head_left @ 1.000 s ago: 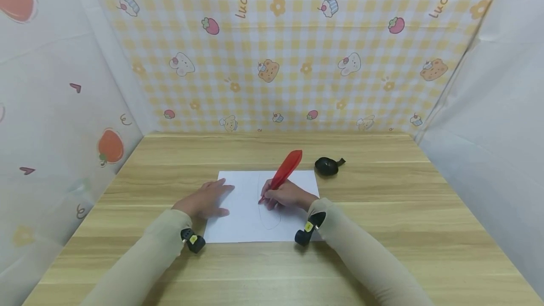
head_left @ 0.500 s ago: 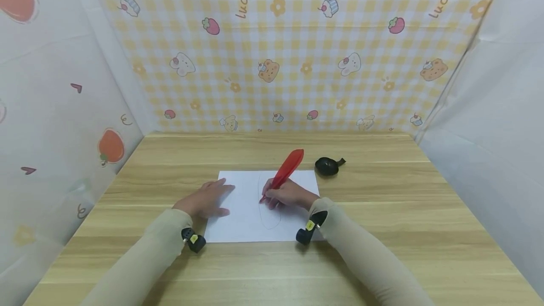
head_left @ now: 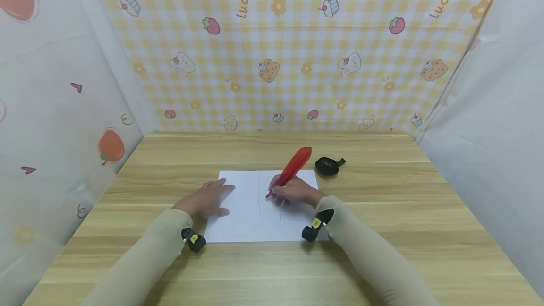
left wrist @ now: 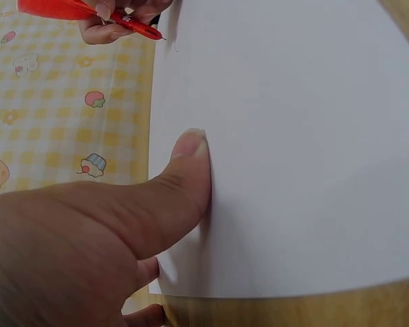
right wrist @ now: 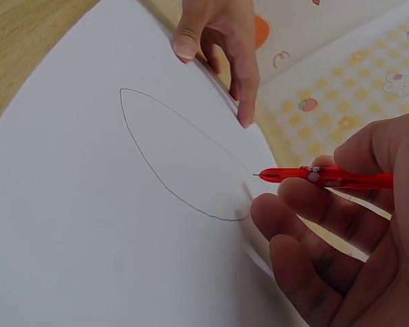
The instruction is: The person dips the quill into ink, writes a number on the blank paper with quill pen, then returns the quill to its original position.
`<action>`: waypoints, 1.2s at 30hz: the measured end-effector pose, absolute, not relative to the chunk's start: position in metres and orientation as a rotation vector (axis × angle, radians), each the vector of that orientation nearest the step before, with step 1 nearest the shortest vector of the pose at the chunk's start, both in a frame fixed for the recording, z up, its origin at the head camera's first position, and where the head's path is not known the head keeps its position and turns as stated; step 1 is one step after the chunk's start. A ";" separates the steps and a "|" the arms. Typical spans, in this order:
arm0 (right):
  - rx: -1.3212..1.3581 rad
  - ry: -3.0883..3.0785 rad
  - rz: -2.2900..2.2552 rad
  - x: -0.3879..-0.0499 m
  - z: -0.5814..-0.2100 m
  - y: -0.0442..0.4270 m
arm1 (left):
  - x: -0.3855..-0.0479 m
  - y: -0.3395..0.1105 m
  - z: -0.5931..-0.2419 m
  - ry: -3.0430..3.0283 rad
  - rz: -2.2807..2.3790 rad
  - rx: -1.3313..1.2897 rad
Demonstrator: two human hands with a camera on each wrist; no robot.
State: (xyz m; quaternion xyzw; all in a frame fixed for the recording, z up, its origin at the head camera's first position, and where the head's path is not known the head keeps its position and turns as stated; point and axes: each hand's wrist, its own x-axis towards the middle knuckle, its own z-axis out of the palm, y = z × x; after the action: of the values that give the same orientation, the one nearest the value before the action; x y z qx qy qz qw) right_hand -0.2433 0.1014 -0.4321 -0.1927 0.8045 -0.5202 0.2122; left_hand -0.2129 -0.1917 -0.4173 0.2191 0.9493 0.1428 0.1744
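My right hand (head_left: 293, 190) pinches a red pen (right wrist: 351, 178) with a feather-shaped top (head_left: 296, 162), tilted up to the right. Its tip is inside a thin pencil-like outline (right wrist: 166, 187), long and pointed at one end, on a white sheet of paper (head_left: 240, 223). Whether the tip touches the paper I cannot tell. Part of the outline's right side is hidden behind the hand. My left hand (head_left: 206, 200) rests on the sheet's left edge with fingers spread and thumb (left wrist: 187, 153) laid on the paper.
A black rounded object with a short tail (head_left: 327, 166) lies on the wooden table (head_left: 382, 174), just past the sheet's upper right corner. Patterned cloth (head_left: 272, 51) stands behind the table, with pale cloth at both sides.
My right hand has moved right and slightly away with the pen, and the tip has left the outline's left side for its inside. The left hand and the paper have stayed still.
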 end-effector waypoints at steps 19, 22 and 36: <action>-0.445 2.313 -1.447 -0.244 -0.422 0.140 | -0.210 -0.190 -0.413 2.684 0.429 0.612; -0.452 2.344 -1.456 -0.246 -0.421 0.147 | -0.210 -0.190 -0.414 2.687 0.427 0.609; -0.402 2.561 -1.363 -0.249 -0.408 0.184 | -0.210 -0.191 -0.413 2.686 0.420 0.638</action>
State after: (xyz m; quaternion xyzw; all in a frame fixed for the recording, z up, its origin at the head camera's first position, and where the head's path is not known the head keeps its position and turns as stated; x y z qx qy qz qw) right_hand -0.2492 0.1841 -0.4082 -0.1366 0.8694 -0.4628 0.1063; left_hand -0.2104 -0.1909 -0.4130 0.2251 0.9472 0.1481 0.1738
